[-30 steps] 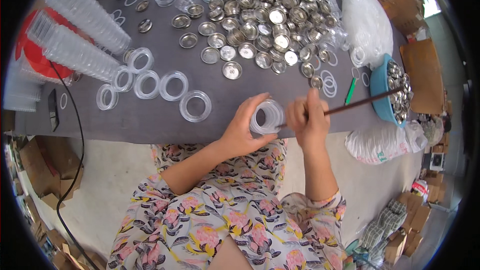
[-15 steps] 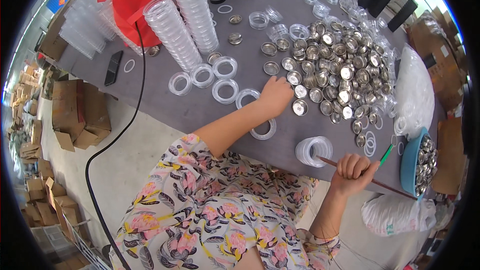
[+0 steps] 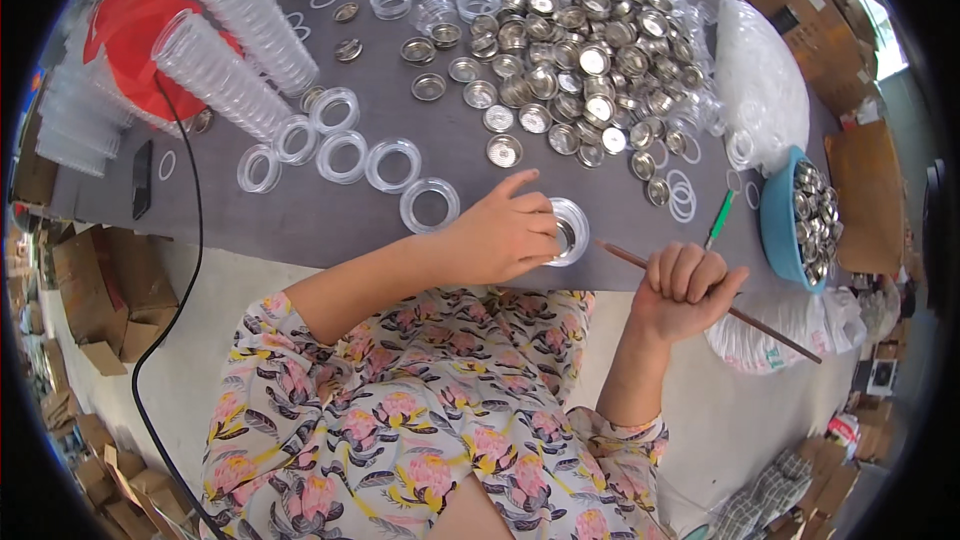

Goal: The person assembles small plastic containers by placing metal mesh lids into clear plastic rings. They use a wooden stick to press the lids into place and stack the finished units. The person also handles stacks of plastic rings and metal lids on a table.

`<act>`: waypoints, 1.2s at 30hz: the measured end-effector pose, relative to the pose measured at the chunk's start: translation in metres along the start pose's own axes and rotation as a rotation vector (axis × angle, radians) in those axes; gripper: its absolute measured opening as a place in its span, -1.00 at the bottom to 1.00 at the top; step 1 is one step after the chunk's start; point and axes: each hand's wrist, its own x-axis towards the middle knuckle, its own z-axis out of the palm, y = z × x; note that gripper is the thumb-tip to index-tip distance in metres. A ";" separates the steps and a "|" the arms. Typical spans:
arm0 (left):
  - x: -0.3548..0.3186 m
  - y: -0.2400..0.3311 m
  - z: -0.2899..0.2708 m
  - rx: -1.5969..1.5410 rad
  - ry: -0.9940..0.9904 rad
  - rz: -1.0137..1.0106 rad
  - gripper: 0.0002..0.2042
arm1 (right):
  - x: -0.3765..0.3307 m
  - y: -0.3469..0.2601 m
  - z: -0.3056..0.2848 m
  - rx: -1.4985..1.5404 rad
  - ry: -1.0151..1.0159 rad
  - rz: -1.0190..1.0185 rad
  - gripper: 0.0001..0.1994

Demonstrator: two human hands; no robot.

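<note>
My left hand [image 3: 505, 230] is at the table's near edge, its bent fingers on the left rim of a clear round plastic container [image 3: 571, 231]. Its index finger points up and away from the rest. Something shiny and metallic shows inside the container. My right hand [image 3: 685, 292] is closed round a thin brown stick [image 3: 775, 334], whose pointed end is just right of the container. Several thick clear plastic rings [image 3: 430, 205] lie in a staggered row left of my left hand. Beyond it spreads a large heap of small round metal caps [image 3: 560, 60].
Tall stacks of clear cups [image 3: 225, 75] and a red bag [image 3: 130, 35] stand at left, with a phone [image 3: 143, 180] nearby. A blue basin [image 3: 780, 225] of metal caps and a white plastic bag [image 3: 760, 80] stand at right. A black cable [image 3: 190, 280] hangs at left.
My left hand has moved from the edge of the metal cap heap down to the clear container. My right hand keeps its grip on the stick. The whole view has shifted.
</note>
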 end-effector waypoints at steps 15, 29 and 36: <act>-0.004 -0.041 -0.035 0.159 0.348 -0.460 -0.61 | 0.003 0.008 0.000 -0.086 -0.026 0.067 -0.41; -0.004 0.001 0.052 -0.531 0.325 -0.363 -0.23 | 0.001 0.062 0.018 -0.164 -0.009 0.196 -0.39; -0.008 0.003 0.056 -0.503 0.372 -0.369 -0.24 | 0.020 0.021 0.017 -0.736 -0.135 0.460 -0.43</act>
